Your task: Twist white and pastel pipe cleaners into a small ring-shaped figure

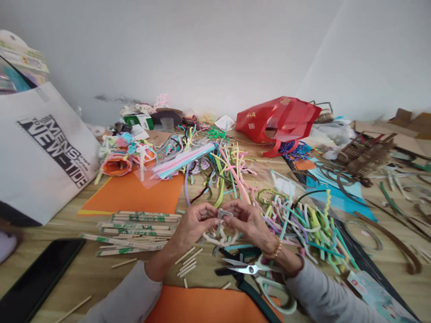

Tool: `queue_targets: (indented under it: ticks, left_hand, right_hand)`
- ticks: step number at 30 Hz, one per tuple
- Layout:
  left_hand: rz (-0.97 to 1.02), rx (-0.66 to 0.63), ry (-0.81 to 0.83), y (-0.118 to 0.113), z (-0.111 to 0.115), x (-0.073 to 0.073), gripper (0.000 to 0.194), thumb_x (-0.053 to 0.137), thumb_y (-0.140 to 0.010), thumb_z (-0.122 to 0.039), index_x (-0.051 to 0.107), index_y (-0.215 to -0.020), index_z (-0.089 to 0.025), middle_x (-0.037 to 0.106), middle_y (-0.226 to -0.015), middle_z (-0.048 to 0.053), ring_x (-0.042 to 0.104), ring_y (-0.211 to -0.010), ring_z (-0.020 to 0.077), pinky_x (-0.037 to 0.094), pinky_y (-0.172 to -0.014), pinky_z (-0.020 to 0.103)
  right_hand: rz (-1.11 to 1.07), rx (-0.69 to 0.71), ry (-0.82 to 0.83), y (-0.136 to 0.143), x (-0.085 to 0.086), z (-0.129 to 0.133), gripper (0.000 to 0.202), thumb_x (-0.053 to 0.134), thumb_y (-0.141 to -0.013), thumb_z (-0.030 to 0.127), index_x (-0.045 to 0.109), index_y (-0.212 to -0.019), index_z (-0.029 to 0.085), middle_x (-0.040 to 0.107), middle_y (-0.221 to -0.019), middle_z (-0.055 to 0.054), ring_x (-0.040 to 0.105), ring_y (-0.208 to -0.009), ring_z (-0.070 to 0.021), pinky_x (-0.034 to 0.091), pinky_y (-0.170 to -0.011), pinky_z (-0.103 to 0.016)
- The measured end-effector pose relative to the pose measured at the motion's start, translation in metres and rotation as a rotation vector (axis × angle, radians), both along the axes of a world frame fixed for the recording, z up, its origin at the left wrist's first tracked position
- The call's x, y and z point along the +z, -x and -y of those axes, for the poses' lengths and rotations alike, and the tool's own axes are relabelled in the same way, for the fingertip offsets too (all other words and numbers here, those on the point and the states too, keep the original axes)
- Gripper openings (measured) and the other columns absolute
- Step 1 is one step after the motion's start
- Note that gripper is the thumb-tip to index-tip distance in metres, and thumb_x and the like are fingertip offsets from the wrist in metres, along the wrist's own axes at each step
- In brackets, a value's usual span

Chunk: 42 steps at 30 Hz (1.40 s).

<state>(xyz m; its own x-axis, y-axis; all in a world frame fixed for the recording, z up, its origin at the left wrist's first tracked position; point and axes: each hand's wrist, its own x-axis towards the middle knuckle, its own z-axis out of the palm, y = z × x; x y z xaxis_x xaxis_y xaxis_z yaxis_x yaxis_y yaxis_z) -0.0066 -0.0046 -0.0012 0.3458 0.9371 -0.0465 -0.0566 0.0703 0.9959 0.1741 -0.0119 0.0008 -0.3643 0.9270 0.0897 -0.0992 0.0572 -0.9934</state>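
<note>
Low over the table's middle, my left hand (197,223) and my right hand (249,225) meet at the fingertips. Both pinch a pale grey-white pipe cleaner (221,231), bent into small loops; part of it is hidden by my fingers. Beneath my right wrist lie white-handled scissors (252,269), blades partly open, across a black-handled tool (256,297) whose kind is unclear. Several short wooden stick pieces (190,261) are scattered below my left hand. Loose coloured pipe cleaners (303,224) are heaped to the right of my right hand.
Paper-wrapped chopsticks (144,229) and a black phone (42,273) lie left. Orange sheets (134,195) rest on the table. A white bag (50,157) stands far left; a red bag (276,119) leans at the back. Brown strips (390,235) and blue sheets (340,193) are right.
</note>
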Motion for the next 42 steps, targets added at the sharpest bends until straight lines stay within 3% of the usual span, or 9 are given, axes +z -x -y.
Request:
queue_targets:
  ticks: [3, 10, 14, 21, 27, 36, 39, 42]
  left_hand:
    - [0.057, 0.023, 0.059, 0.002, -0.005, -0.003, 0.018, 0.073, -0.067, -0.021, 0.07, -0.083, -0.013, 0.069, -0.072, 0.002, 0.058, -0.06, 0.0132, 0.044, -0.059, 0.024]
    - [0.137, 0.001, 0.065, 0.003, -0.005, -0.012, 0.009, 0.073, -0.07, -0.021, 0.069, -0.072, -0.013, 0.062, -0.063, -0.001, 0.053, -0.058, 0.0105, 0.041, -0.059, 0.022]
    - [0.149, 0.036, 0.09, -0.004, 0.001, -0.005, 0.012, 0.074, -0.067, -0.021, 0.066, -0.071, -0.013, 0.061, -0.06, -0.001, 0.052, -0.055, 0.0106, 0.042, -0.057, 0.022]
    - [0.117, 0.133, 0.066, -0.01, 0.007, 0.007, 0.016, 0.075, -0.062, -0.021, 0.061, -0.063, -0.014, 0.057, -0.053, -0.004, 0.051, -0.05, 0.0094, 0.041, -0.052, 0.021]
    - [0.054, 0.162, 0.019, -0.011, 0.009, 0.005, 0.016, 0.073, -0.064, -0.024, 0.059, -0.064, -0.015, 0.058, -0.052, -0.003, 0.055, -0.05, 0.011, 0.044, -0.052, 0.023]
    - [0.014, 0.215, -0.064, -0.014, 0.015, 0.005, 0.01, 0.066, -0.07, -0.019, 0.058, -0.067, -0.015, 0.059, -0.06, -0.003, 0.057, -0.053, 0.0104, 0.047, -0.053, 0.02]
    - [-0.065, 0.244, -0.122, -0.015, 0.019, 0.004, 0.007, 0.064, -0.072, -0.019, 0.059, -0.07, -0.015, 0.061, -0.065, -0.001, 0.059, -0.056, 0.0121, 0.048, -0.054, 0.021]
    - [-0.212, 0.27, -0.303, -0.014, 0.021, 0.002, 0.005, 0.062, -0.077, -0.019, 0.061, -0.073, -0.017, 0.063, -0.069, 0.001, 0.061, -0.062, 0.0149, 0.049, -0.058, 0.023]
  right_hand:
    - [0.124, -0.042, -0.142, -0.001, 0.0, 0.003, 0.022, 0.065, -0.083, 0.03, 0.056, -0.099, 0.018, 0.065, -0.091, -0.005, 0.062, -0.082, -0.0156, 0.051, -0.07, -0.026]
    - [0.493, -0.109, -0.715, -0.002, 0.002, 0.009, 0.017, 0.058, -0.088, 0.018, 0.058, -0.105, 0.019, 0.06, -0.098, -0.007, 0.059, -0.093, -0.0182, 0.049, -0.081, -0.031]
    - [0.587, -0.133, -0.849, -0.003, 0.004, 0.009, 0.013, 0.055, -0.091, 0.02, 0.058, -0.103, 0.019, 0.061, -0.095, -0.008, 0.06, -0.089, -0.0182, 0.049, -0.078, -0.03]
    - [0.778, -0.168, -0.928, -0.004, 0.005, 0.013, 0.013, 0.05, -0.094, 0.025, 0.059, -0.102, 0.02, 0.062, -0.097, -0.008, 0.062, -0.087, -0.0188, 0.048, -0.075, -0.03]
    - [0.812, -0.168, -0.867, -0.004, 0.005, 0.017, 0.015, 0.046, -0.094, 0.023, 0.06, -0.098, 0.019, 0.062, -0.094, -0.008, 0.061, -0.082, -0.0179, 0.046, -0.071, -0.028]
    - [0.574, -0.207, -0.687, 0.002, -0.003, 0.016, 0.009, 0.049, -0.091, 0.017, 0.056, -0.086, 0.02, 0.055, -0.079, -0.003, 0.054, -0.07, -0.0153, 0.042, -0.065, -0.027]
    - [0.466, -0.228, -0.537, 0.005, -0.003, 0.016, 0.01, 0.052, -0.089, 0.022, 0.057, -0.081, 0.019, 0.055, -0.077, -0.002, 0.053, -0.071, -0.0154, 0.041, -0.064, -0.026]
    - [0.298, -0.193, -0.246, 0.007, -0.001, 0.015, 0.019, 0.058, -0.087, 0.034, 0.057, -0.077, 0.017, 0.053, -0.07, -0.001, 0.05, -0.064, -0.0136, 0.041, -0.058, -0.024]
